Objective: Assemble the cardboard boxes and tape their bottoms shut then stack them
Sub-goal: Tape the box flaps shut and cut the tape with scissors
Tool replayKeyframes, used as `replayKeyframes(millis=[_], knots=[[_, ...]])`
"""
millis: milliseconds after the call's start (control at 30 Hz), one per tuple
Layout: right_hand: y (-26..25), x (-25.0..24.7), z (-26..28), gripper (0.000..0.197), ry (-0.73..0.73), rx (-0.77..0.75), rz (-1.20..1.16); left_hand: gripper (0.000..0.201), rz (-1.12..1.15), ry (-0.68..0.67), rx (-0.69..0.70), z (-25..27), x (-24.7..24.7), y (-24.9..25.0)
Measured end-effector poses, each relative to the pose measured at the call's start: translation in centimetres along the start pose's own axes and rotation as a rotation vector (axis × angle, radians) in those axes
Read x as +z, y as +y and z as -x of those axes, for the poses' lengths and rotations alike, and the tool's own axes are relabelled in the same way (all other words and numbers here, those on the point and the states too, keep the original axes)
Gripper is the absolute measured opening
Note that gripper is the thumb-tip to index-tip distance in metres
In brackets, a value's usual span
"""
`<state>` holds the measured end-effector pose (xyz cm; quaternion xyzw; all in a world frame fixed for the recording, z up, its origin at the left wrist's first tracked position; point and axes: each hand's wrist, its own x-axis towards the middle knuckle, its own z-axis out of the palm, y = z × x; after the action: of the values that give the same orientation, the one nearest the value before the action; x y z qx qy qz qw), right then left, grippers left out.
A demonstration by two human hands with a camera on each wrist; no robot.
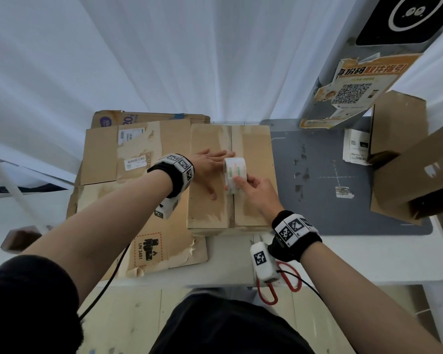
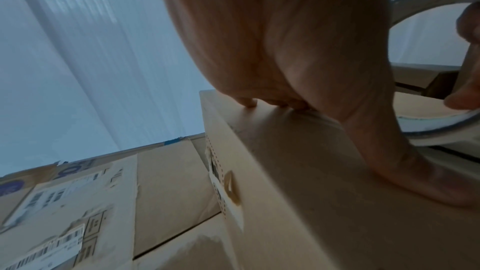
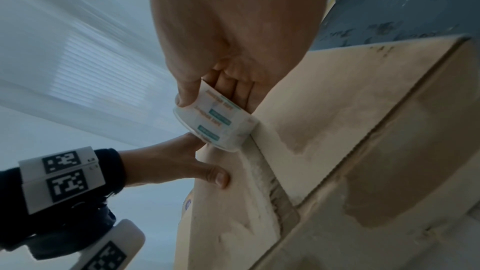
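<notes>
A brown cardboard box (image 1: 253, 154) stands on the table with its two flaps meeting in a centre seam (image 1: 231, 208). My left hand (image 1: 207, 167) lies flat on the left flap, fingers straight, pressing it down. My right hand (image 1: 251, 187) grips a roll of clear tape (image 1: 234, 175) with green and orange print, held on edge over the seam. In the right wrist view the tape roll (image 3: 215, 128) touches the seam, thumb on top and fingers behind it. In the left wrist view my palm (image 2: 285, 59) rests on the box (image 2: 324, 192).
Flattened cardboard sheets (image 1: 128, 175) lie left of the box. Red-handled scissors (image 1: 279, 287) sit at the table's near edge. A grey mat (image 1: 322, 180) lies to the right, with two assembled boxes (image 1: 409, 169) stacked at its right. White curtains hang behind.
</notes>
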<state>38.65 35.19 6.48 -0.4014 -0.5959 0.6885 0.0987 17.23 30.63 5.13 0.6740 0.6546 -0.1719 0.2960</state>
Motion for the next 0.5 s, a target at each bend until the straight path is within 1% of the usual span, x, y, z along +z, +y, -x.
replayKeyframes(millis=[100,233,300,500], knots=[[-0.1,0.2,0.2,0.031,0.018,-0.004,0.006,0.126,0.006,-0.001,-0.011,0.1,-0.1,0.0],[0.2,0.1,1.2,0.028,0.017,0.006,0.036,0.134,-0.012,-0.003,-0.036,0.2,0.0,0.2],[0.3,-0.1,1.7,0.027,0.015,0.007,0.058,0.134,-0.02,-0.009,-0.04,0.2,0.0,0.1],[0.4,-0.3,2.6,0.032,-0.045,0.031,0.063,0.132,-0.052,-0.014,-0.051,0.4,0.0,0.7]])
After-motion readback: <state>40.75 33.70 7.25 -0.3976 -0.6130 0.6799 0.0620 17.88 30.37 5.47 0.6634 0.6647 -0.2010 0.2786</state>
